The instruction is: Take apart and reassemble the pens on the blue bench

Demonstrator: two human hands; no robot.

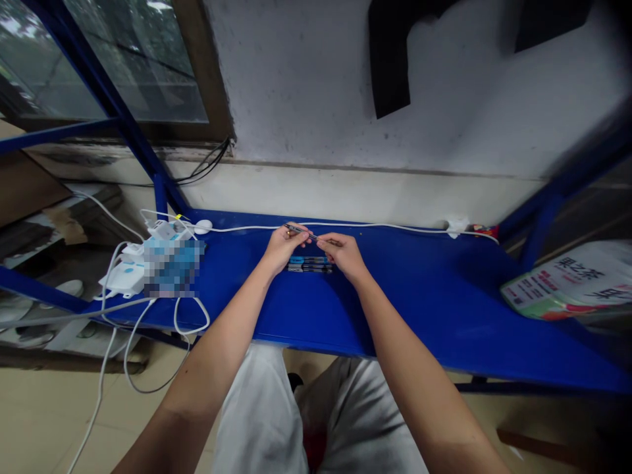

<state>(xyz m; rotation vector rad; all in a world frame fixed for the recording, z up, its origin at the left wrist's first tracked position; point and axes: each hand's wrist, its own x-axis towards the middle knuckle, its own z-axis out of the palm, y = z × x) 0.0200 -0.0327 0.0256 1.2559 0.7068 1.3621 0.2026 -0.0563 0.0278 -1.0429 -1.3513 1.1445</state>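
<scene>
Pen (pixel 315 237) pinched in my left hand (pixel 283 249) and right hand (pixel 347 253), stretched forward over the desk (pixel 419 289).
Other pens (pixel 310 266) lie beneath; a cable (pixel 237 228) lines the back edge, power strips (pixel 126 275) the left.

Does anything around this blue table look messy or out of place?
Yes, on the left of the table, white cables dangle over the front edge in loose loops, which looks untidy. The pens near the middle lie neatly together.

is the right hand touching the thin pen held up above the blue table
Touching. The head view shows the right hand pinching the pen towards one end.
</scene>
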